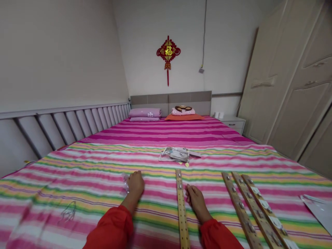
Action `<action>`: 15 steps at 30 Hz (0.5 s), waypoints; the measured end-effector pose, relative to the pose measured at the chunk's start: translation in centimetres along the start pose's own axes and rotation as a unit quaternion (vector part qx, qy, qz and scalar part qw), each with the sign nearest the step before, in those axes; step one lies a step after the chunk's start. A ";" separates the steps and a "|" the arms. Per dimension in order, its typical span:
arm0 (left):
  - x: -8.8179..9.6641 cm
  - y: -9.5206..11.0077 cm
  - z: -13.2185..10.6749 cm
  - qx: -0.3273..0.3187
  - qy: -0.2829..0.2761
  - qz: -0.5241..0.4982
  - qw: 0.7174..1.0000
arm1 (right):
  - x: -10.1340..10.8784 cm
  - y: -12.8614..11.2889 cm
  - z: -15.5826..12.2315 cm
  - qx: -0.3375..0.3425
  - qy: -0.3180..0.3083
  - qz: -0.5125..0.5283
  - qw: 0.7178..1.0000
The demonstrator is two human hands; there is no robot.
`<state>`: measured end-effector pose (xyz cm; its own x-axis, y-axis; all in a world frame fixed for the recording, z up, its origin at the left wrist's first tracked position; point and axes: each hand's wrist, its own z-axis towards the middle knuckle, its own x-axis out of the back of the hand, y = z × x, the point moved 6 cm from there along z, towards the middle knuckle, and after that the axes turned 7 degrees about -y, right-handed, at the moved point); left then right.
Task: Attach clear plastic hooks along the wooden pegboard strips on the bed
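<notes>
My left hand point(136, 183) is closed at a small clear plastic bag point(125, 182), which sticks out on its left side. Beside the narrow wooden strip point(182, 214), which has rows of holes, my right hand point(196, 200) is held with curled fingers, pinched together. Anything between those fingertips is too small to make out. Two shiny metal pieces point(180, 186) sit at the far end of that strip. Further right, several similar wooden strips point(243, 211) lie side by side, with metal pieces along them, and the rightmost also carries white tags.
A pile of clear packaging point(176, 154) lies ahead on the striped bedsheet point(103, 180). Thin loose strings point(68, 211) are at the left. A white sheet or bag point(319, 211) rests at the right edge. Folded bedding point(145, 113) is by the headboard.
</notes>
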<state>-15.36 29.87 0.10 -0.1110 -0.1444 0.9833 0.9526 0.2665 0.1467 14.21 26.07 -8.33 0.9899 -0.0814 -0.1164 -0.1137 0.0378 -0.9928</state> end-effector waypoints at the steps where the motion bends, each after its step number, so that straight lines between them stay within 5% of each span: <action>1: 0.1 0.0 -0.1 -0.002 0.010 0.002 1.000 | 0.0 0.0 0.0 -0.002 0.000 0.003 1.000; 11: 2.2 -0.8 -2.8 -0.037 0.057 -0.086 0.994 | 0.0 -1.0 -0.8 -0.024 0.006 0.052 0.998; 15: 3.8 -0.1 -6.4 -0.170 0.152 -0.292 0.929 | 0.2 -1.3 -1.4 -0.037 0.010 0.085 0.996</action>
<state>-14.10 23.17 3.15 -0.6003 -0.4468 0.6633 0.7957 -0.2498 0.5518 14.42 24.64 -7.05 0.9538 -0.0993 -0.2837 -0.2871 -0.0214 -0.9577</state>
